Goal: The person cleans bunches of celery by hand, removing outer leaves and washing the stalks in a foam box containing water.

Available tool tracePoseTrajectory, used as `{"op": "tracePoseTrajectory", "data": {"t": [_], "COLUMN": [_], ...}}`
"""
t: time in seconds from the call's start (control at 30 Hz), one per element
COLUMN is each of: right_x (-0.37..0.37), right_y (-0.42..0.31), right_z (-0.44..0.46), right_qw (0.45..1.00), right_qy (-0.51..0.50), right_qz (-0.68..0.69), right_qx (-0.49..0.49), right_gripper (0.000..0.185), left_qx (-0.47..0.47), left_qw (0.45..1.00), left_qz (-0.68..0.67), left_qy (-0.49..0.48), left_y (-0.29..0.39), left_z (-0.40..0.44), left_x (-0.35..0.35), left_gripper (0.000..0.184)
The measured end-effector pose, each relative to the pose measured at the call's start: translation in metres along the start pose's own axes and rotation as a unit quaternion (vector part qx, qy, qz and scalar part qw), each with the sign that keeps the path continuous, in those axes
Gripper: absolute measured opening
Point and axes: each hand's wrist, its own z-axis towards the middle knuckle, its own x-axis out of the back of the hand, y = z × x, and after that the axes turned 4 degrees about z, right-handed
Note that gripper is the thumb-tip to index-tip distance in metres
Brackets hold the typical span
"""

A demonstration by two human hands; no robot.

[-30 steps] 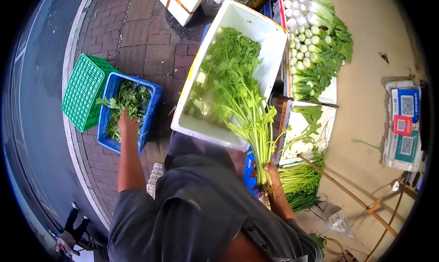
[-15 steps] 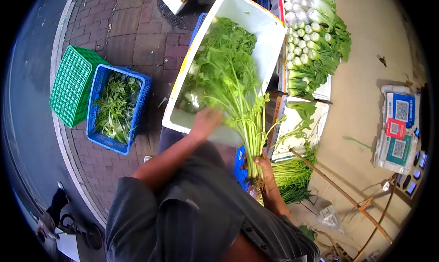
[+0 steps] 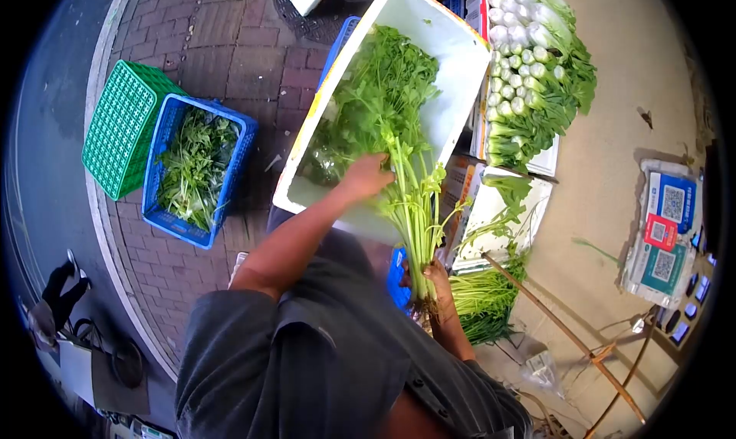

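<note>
The box [image 3: 454, 55] stands right in front of the person, with loose greens [image 3: 395, 82] lying in its cloudy water. The celery [image 3: 418, 236] crosses the box's near right corner, leafy tops over the inside and root ends out past the near rim. Whether the stalks rest on that rim cannot be told.

The right hand [image 3: 435, 289], on the near side of the box, is wrapped around the bunch just above the brown roots, fingers closed on the stalks. The left hand [image 3: 366, 180] is over the near part of the box, fingers bent and tips at the left edge of the bunch; whether they have hold of a stem cannot be told.

Left of the box, well apart from it, is a blue crate [image 3: 239, 159] with leaves [image 3: 195, 163] inside, and beyond that, farther left, a green crate [image 3: 119, 132]. Just right of the box lie rows of bok choy [image 3: 529, 94], pale ends toward it. Nearer the person, right of the box's near corner, are thin greens [image 3: 487, 293] and a slanting stick [image 3: 567, 328]. Signs [image 3: 663, 228] with square codes stand far right of the box.
</note>
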Motion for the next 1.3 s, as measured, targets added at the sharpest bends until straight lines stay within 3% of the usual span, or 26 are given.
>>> {"op": "tracePoseTrajectory", "data": {"t": [0.03,0.13,0.37,0.57,0.67,0.8,0.83,0.9,0.93,0.97,1.0,1.03,1.07,1.1,1.13,1.2,1.27,1.3], "right_x": [0.018,0.043,0.012,0.039,0.004,0.010,0.002,-0.023,-0.031,-0.029,-0.026,-0.023,-0.018,-0.012,-0.011,-0.014,-0.023,-0.031], "right_y": [0.009,0.023,0.013,0.025,0.008,0.006,0.000,-0.017,-0.023,-0.023,-0.022,-0.021,-0.020,-0.020,-0.021,-0.025,-0.032,-0.034], "right_z": [0.007,0.014,0.007,0.022,0.014,0.012,0.008,0.000,-0.002,-0.003,-0.004,-0.005,-0.005,-0.003,0.001,0.000,0.000,-0.001], "right_qw": [1.000,1.000,0.999,0.998,0.999,0.999,1.000,0.999,0.999,0.999,0.999,0.997,0.996,0.995,0.994,0.995,0.995,0.994], "right_qy": [-0.002,0.008,0.031,0.004,-0.007,-0.013,-0.009,-0.022,-0.027,-0.009,0.008,0.027,0.029,0.030,0.031,0.038,0.035,0.032], "right_qz": [-0.022,-0.023,-0.016,-0.054,-0.042,-0.036,-0.028,-0.021,-0.017,-0.033,-0.050,-0.065,-0.076,-0.088,-0.098,-0.085,-0.087,-0.092], "right_qx": [0.005,0.012,0.009,0.017,0.009,0.001,-0.001,-0.013,-0.018,-0.008,0.003,0.014,0.023,0.032,0.043,0.040,0.037,0.040], "right_gripper": [0.055,0.055,0.057,0.058,0.058,0.059,0.059,0.060,0.061,0.061,0.062,0.063,0.064,0.066,0.067,0.069,0.071,0.072], "left_qx": [0.006,-0.055,-0.080,-0.131,-0.136,-0.118,-0.071,0.004,0.011,0.014,0.112,0.097,0.212,0.262,0.235,0.146,0.098,0.031], "left_qw": [1.000,0.994,0.995,0.986,0.984,0.978,0.979,0.982,0.963,0.944,0.936,0.891,0.882,0.873,0.839,0.881,0.940,0.956], "left_qz": [0.012,0.091,-0.057,0.079,0.094,0.108,0.114,-0.002,-0.049,-0.057,0.037,0.209,0.223,0.213,0.267,0.116,-0.088,-0.041], "left_qy": [-0.027,0.011,0.007,0.060,0.073,0.137,0.153,0.190,0.264,0.325,0.331,0.392,0.356,0.352,0.411,0.434,0.314,0.288], "left_y": [-0.005,-0.023,-0.010,-0.028,-0.036,-0.061,-0.058,-0.075,-0.068,-0.085,-0.081,-0.128,-0.135,-0.136,-0.139,-0.127,-0.086,-0.051], "left_z": [0.005,0.014,-0.022,-0.030,-0.037,-0.048,-0.058,-0.075,-0.091,-0.099,-0.117,-0.123,-0.137,-0.152,-0.159,-0.162,-0.141,-0.133], "left_x": [-0.001,-0.013,0.025,0.038,0.046,0.071,0.087,0.118,0.133,0.147,0.171,0.178,0.192,0.204,0.206,0.194,0.153,0.134], "left_gripper": [0.040,0.036,0.034,0.029,0.026,0.024,0.023,0.018,0.017,0.028,0.063,0.098,0.118,0.123,0.100,0.060,0.029,0.019]}}
